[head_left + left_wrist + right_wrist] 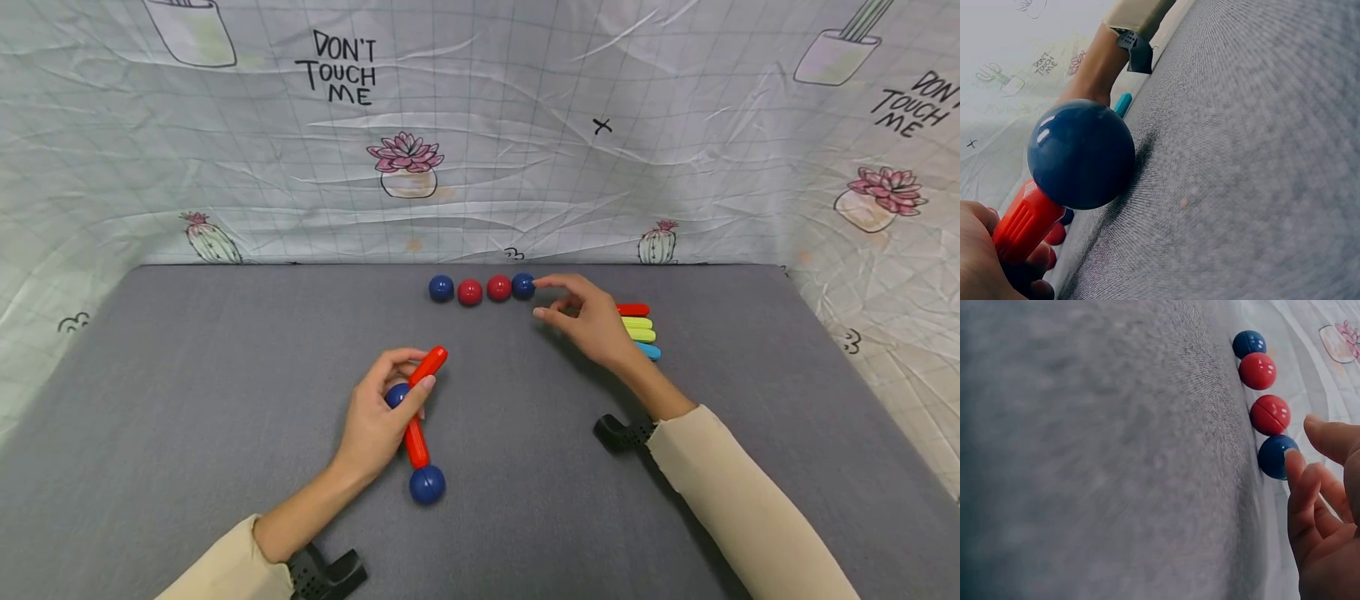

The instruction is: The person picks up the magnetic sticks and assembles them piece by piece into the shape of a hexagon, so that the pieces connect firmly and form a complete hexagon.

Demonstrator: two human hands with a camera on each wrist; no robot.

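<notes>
My left hand [372,423] holds a joined piece over the grey table. Two red rods meet at a blue ball [397,395] under its fingers: an upper rod [431,363] tilts up and right, and a lower rod [417,445] runs toward me. At the near end of the lower rod sits another blue ball [427,485], large in the left wrist view. My right hand [592,321] reaches to the row at the back, thumb and forefinger apart. Its forefinger tip is right at the rightmost blue ball [522,286], which overlaps a fingertip in the right wrist view.
Left of that ball stand two red balls, one [498,288] beside another [470,292], and a blue ball [441,288]. Behind my right hand lie a red rod [633,309], yellow rods [639,323] and a blue rod [649,351]. A printed cloth [510,192] rises behind the table.
</notes>
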